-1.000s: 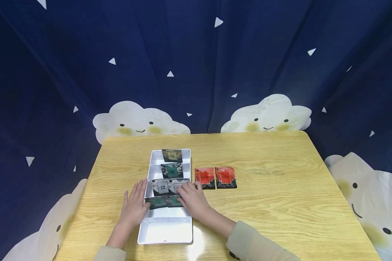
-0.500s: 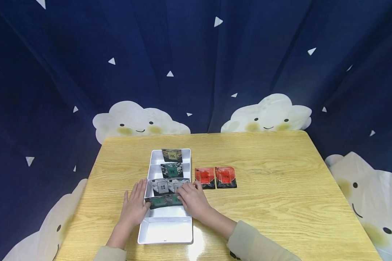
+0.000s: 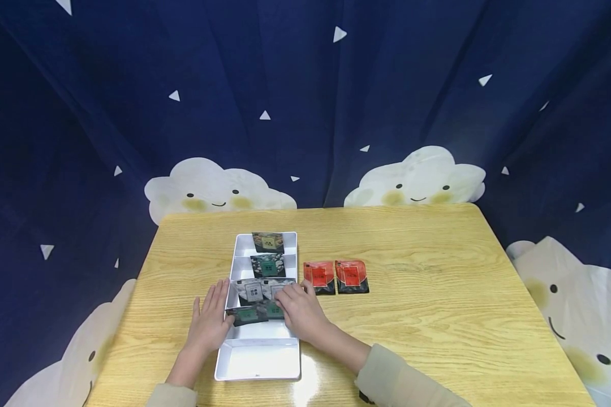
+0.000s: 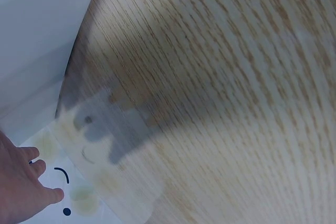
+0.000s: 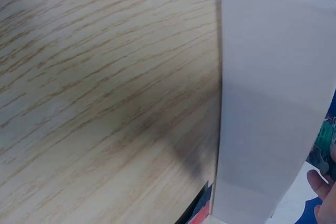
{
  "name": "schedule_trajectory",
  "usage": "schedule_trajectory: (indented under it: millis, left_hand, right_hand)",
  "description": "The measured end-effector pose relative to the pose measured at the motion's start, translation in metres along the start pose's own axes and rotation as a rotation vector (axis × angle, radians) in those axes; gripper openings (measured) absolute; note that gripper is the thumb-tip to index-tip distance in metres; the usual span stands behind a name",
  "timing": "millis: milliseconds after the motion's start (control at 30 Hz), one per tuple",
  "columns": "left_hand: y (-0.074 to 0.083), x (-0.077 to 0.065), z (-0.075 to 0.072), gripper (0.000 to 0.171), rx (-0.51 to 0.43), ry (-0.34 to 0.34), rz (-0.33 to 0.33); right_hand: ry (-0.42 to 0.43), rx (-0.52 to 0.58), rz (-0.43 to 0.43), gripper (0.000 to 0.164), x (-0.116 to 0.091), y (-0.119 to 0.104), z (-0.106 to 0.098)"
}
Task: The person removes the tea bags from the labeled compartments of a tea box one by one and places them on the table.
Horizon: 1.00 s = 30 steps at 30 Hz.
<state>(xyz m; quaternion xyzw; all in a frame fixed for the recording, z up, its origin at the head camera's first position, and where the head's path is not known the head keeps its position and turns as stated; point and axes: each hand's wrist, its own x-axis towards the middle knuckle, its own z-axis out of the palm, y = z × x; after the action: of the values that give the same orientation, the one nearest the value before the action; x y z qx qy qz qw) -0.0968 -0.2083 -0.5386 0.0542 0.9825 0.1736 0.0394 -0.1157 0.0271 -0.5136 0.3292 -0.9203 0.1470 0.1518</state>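
A white divided tray [image 3: 257, 362] lies lengthwise on the table. In its fourth row from the back stand two dark green sachets, a left one [image 3: 246, 315] and a right one [image 3: 273, 310]. My right hand [image 3: 305, 314] reaches over the tray's right wall and holds the right green sachet, its fingertips curled at the upper right corner. That sachet [image 5: 324, 137] peeks in beside the fingers at the right wrist view's edge. My left hand [image 3: 209, 325] rests along the tray's left wall with straight fingers, its thumb at the left green sachet's end.
Behind them, two grey sachets [image 3: 254, 292] share a compartment, with a dark green sachet [image 3: 268, 265] and a brown one [image 3: 268, 242] farther back. Two red sachets, one near the tray [image 3: 319, 277] and one beyond it [image 3: 352, 276], lie flat on the wooden table [image 3: 438, 316].
The right green sachet has shifted slightly up and back under my right fingers, and now sits a little higher than the left one. My left hand has stayed put.
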Motion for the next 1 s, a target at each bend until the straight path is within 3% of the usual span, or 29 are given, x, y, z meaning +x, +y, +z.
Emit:
schedule_trajectory:
  millis: [233,567,1000]
  left_hand:
    - [0.000,0.000,0.000,0.075,0.003,0.001,0.001]
    - [-0.001,0.000,0.001,0.074,-0.002,0.010,0.002]
    - [-0.001,-0.001,0.001,0.074,-0.004,0.015,0.001]
  right_hand:
    - [0.057,0.040,-0.002,0.012,0.004,0.001,-0.013]
    - [0.263,0.147,-0.018,0.010,0.012,0.015,-0.034]
    - [0.364,0.129,0.118,0.011,0.009,0.060,-0.050]
